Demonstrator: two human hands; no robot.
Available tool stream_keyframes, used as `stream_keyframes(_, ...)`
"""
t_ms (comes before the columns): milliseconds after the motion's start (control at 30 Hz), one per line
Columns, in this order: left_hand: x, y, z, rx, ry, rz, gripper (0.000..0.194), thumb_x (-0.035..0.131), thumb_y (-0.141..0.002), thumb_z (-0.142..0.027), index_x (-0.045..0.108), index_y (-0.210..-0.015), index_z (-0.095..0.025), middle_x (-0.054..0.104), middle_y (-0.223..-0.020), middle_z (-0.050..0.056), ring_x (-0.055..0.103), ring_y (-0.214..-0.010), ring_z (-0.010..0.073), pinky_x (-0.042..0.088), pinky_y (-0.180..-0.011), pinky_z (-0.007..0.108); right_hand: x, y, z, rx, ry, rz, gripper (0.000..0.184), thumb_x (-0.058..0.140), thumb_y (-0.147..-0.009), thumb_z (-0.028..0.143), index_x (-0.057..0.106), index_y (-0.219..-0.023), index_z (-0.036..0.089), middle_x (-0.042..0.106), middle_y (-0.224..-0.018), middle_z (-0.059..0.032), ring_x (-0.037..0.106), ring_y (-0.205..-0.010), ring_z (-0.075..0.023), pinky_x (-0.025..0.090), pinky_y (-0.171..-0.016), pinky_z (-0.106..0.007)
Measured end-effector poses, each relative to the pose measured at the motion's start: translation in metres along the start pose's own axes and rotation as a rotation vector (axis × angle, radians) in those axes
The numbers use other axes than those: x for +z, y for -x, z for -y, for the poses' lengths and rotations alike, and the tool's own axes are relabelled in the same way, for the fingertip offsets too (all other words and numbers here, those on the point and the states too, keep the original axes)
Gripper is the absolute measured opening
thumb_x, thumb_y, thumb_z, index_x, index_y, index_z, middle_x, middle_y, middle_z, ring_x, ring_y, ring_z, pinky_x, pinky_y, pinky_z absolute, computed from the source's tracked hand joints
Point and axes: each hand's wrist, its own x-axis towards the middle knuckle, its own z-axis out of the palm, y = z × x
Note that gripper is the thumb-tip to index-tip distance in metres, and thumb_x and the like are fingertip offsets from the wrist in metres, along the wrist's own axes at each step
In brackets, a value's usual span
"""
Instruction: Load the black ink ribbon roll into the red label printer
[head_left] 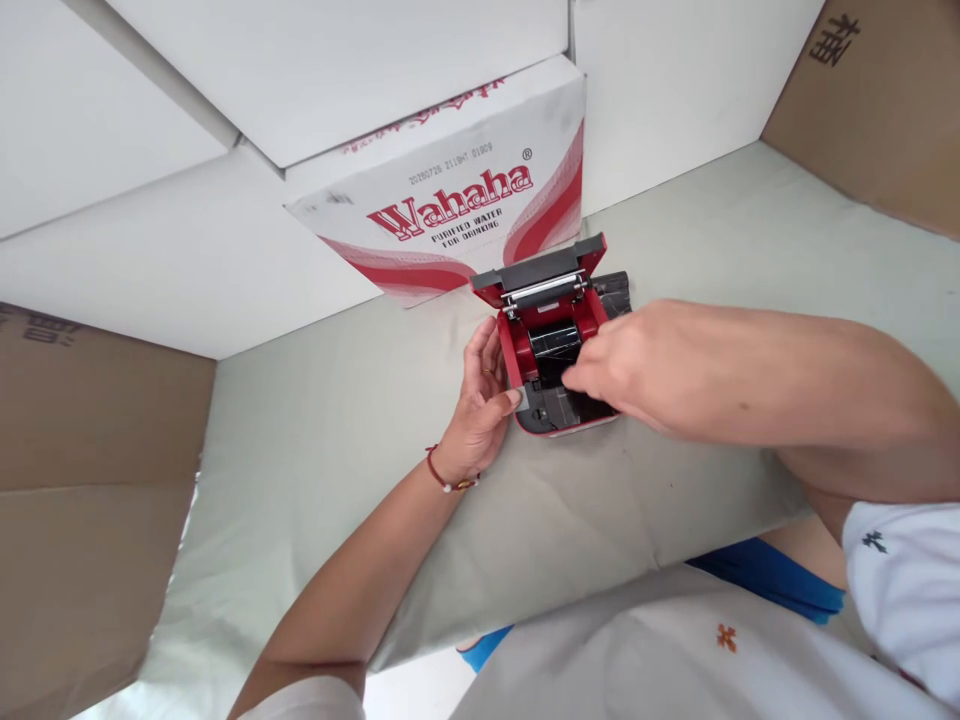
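A small red printer [555, 335] with its lid flipped open stands on the pale cloth-covered table [337, 430]. Inside it lies a black roll [555, 343]. My left hand [480, 405] grips the printer's left side, thumb pressed on its grey front corner. A red bracelet circles that wrist. My right hand [626, 360] reaches over the printer from the right, fingers bent down into the open compartment, touching the black part near the roll. What the fingertips pinch is hidden.
A white Wahaha water carton [457, 190] stands right behind the printer against white boxes. Brown cardboard [82, 480] walls the left side and another sheet [877, 110] the far right. The table's near edge runs by my body.
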Motion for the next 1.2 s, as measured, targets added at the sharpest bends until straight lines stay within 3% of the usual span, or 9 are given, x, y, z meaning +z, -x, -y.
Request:
stream_keyframes(133, 0.000, 0.000, 0.002, 0.010, -0.006, -0.014, 0.091, 0.094, -0.094, -0.063, 0.048, -0.172, -0.050, 0.046, -0.190, 0.004, 0.043, -0.179, 0.0329, 0.043, -0.147, 0.058, -0.011, -0.038, 0.003, 0.244, 0.116, 0.055, 0.037, 0.046, -0.105, 0.007, 0.082, -0.110, 0.016, 0.081, -0.093, -0.0115, 0.066, -0.078, -0.0229, 0.035, -0.070, -0.037)
stream_keyframes(233, 0.001, 0.000, 0.004, 0.014, -0.001, -0.028, 0.091, 0.094, -0.093, -0.065, 0.050, -0.171, -0.048, 0.049, -0.188, 0.006, 0.047, -0.177, 0.0338, 0.043, -0.146, 0.059, -0.009, -0.056, 0.002, 0.389, 0.092, 0.067, 0.038, 0.051, -0.108, 0.012, 0.086, -0.122, 0.016, 0.086, -0.118, -0.0146, 0.076, -0.096, -0.0271, 0.036, -0.070, -0.037)
stream_keyframes(367, 0.002, 0.000, 0.008, 0.026, 0.017, -0.024, 0.091, 0.094, -0.093, -0.066, 0.049, -0.171, -0.048, 0.046, -0.190, 0.006, 0.044, -0.178, 0.0339, 0.039, -0.148, 0.060, -0.004, -0.059, -0.004, 0.428, 0.050, 0.068, 0.037, 0.059, -0.113, 0.026, 0.083, -0.141, 0.021, 0.079, -0.151, -0.0137, 0.079, -0.116, -0.0308, 0.042, -0.075, -0.036)
stream_keyframes(600, 0.003, 0.001, 0.010, 0.036, 0.009, -0.016, 0.090, 0.091, -0.095, -0.069, 0.047, -0.172, -0.048, 0.044, -0.191, 0.006, 0.041, -0.181, 0.0347, 0.037, -0.149, 0.062, -0.009, -0.064, -0.005, 0.437, 0.088, 0.161, 0.032, 0.061, -0.111, 0.024, 0.084, -0.131, 0.014, 0.083, -0.134, -0.0211, 0.079, -0.112, -0.0328, 0.043, -0.074, -0.036)
stream_keyframes(800, 0.003, 0.000, 0.012, 0.055, 0.002, -0.017, 0.089, 0.090, -0.096, -0.070, 0.047, -0.172, -0.050, 0.044, -0.191, 0.004, 0.041, -0.181, 0.0345, 0.035, -0.150, 0.062, -0.008, -0.067, -0.007, 0.455, 0.095, 0.157, 0.038, 0.056, -0.103, 0.010, 0.085, -0.128, 0.014, 0.084, -0.130, -0.0193, 0.079, -0.106, -0.0304, 0.042, -0.072, -0.036)
stream_keyframes(1000, 0.004, 0.000, 0.013, 0.061, -0.002, -0.037, 0.089, 0.091, -0.095, -0.068, 0.049, -0.170, -0.048, 0.047, -0.189, 0.006, 0.045, -0.178, 0.0353, 0.040, -0.148, 0.061, -0.004, -0.065, -0.009, 0.427, 0.116, 0.131, 0.037, 0.058, -0.100, 0.009, 0.086, -0.124, 0.015, 0.087, -0.110, -0.0183, 0.080, -0.099, -0.0305, 0.043, -0.074, -0.037)
stream_keyframes(1200, 0.004, 0.000, 0.013, 0.069, -0.007, -0.033, 0.088, 0.091, -0.095, -0.068, 0.049, -0.170, -0.047, 0.048, -0.189, 0.006, 0.046, -0.178, 0.0345, 0.041, -0.147, 0.060, -0.005, -0.065, -0.016, 0.454, 0.053, 0.152, 0.028, 0.063, -0.098, 0.011, 0.085, -0.115, 0.016, 0.086, -0.111, -0.0157, 0.078, -0.100, -0.0303, 0.038, -0.071, -0.035)
